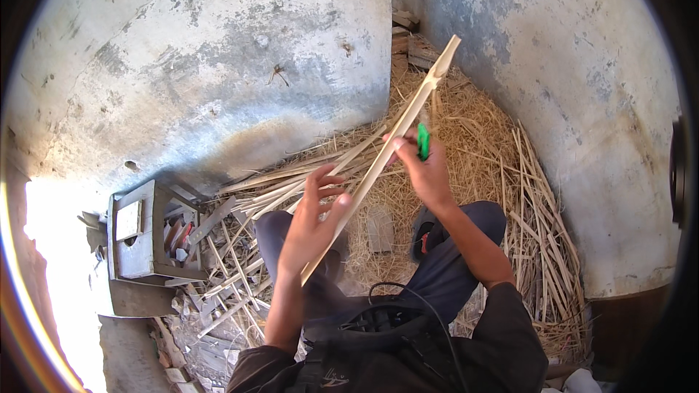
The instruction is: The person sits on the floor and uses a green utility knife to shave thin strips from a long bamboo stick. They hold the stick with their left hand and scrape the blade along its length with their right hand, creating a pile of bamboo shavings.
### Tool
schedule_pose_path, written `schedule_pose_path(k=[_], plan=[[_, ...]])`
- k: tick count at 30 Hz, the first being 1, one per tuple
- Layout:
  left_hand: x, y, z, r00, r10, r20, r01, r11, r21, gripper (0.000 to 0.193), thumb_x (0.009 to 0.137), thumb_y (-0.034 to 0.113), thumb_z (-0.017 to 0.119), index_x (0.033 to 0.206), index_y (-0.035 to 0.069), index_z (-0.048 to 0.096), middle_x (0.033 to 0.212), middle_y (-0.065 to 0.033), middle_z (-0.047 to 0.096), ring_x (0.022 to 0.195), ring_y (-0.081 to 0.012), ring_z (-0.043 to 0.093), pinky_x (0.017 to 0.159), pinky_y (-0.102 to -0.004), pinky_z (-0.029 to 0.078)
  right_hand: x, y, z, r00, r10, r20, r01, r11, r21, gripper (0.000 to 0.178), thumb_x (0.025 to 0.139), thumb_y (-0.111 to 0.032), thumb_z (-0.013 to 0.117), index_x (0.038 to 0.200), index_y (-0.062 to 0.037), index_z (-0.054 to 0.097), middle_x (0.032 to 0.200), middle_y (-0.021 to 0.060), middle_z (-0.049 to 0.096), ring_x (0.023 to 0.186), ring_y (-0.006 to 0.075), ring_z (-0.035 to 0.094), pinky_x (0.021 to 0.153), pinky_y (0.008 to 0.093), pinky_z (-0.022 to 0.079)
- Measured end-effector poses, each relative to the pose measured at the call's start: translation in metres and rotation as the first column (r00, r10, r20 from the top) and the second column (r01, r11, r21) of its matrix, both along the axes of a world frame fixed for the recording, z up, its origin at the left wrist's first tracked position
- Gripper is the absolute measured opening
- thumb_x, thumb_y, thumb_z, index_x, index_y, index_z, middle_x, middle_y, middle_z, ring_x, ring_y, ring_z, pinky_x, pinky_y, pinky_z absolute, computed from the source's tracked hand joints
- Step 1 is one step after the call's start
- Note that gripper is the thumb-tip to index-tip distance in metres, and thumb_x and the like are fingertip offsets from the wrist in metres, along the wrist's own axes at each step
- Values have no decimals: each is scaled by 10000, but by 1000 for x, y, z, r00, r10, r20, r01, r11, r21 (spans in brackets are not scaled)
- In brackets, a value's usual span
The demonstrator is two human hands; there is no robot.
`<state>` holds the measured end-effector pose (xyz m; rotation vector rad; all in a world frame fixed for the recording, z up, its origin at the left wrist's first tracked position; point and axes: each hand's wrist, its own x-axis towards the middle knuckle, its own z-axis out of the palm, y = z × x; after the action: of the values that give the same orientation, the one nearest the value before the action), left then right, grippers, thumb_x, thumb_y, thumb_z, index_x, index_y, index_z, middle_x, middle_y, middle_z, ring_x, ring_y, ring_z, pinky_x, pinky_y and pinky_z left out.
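A long pale bamboo strip slants across the middle, from beside my left wrist up to the far right. Its far end is narrowed, with a notch-like bump below the tip. My right hand is closed around the strip near its middle, the thumb pressed on it. A green-handled tool is also in that hand; its working end cannot be made out. My left hand is beside the lower part of the strip, fingers stretched and apart, the thumb against or just over it.
Shavings cover the floor ahead. Cut strips lie in a heap along the right wall, more to the left. A worn wooden box stool lies at left. A small wooden block is between my feet. Walls close in ahead.
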<state>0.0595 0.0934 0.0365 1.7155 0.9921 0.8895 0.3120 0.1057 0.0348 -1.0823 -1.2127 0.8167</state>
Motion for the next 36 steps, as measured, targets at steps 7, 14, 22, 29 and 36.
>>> schedule_pose_path(k=[7, 14, 22, 29, 36], plan=[[-111, -33, 7, 871, 105, -479, -33, 987, 157, 811, 926, 494, 855, 1533, 55, 544, 1406, -204, 685, 1365, -371, 645, 1146, -491, 498, 53, 22, 18, 977, -188, -98, 192, 981, 32, 290, 1067, -272, 710, 1191, -29, 807, 787, 47, 770, 485, 3, 416, 451, 191, 300], [-154, -57, 19, 809, 191, -556, -84, 974, 212, 864, 711, 563, 976, 1356, 57, 702, 1218, -144, 767, 1151, -340, 747, 990, -463, 563, 87, 27, 50, 949, -272, -162, 284, 957, 56, 303, 1064, -271, 722, 1213, -20, 801, 842, 65, 786, 502, -2, 419, 460, 193, 289], [-141, -48, -23, 974, 3, -226, -49, 978, -200, 236, 1071, 225, 737, 1096, -9, 733, 772, -49, 690, 691, -110, 652, 627, -294, 495, 86, 32, 66, 930, -312, -194, 332, 940, 75, 480, 1079, -380, 708, 1361, 8, 728, 987, 56, 734, 523, 9, 407, 469, 199, 305], [-77, -47, -32, 983, 138, -125, -133, 990, 49, 247, 1139, 210, 653, 1011, 8, 715, 660, 37, 575, 541, -21, 497, 481, -241, 363, 43, 22, 15, 941, -294, 167, 281, 955, 95, 613, 1097, -565, 590, 1430, -52, 609, 1025, 47, 689, 607, 77, 534, 536, 256, 422], [-30, -56, 1, 969, 244, -24, -243, 945, -221, 256, 1130, 220, 648, 1023, 6, 739, 683, 11, 656, 617, -42, 561, 572, -253, 454, 10, -17, 10, 856, 7, 517, -140, 966, 219, 414, 1083, -416, 677, 1287, -56, 676, 933, 72, 765, 755, 185, 746, 639, 346, 551]])
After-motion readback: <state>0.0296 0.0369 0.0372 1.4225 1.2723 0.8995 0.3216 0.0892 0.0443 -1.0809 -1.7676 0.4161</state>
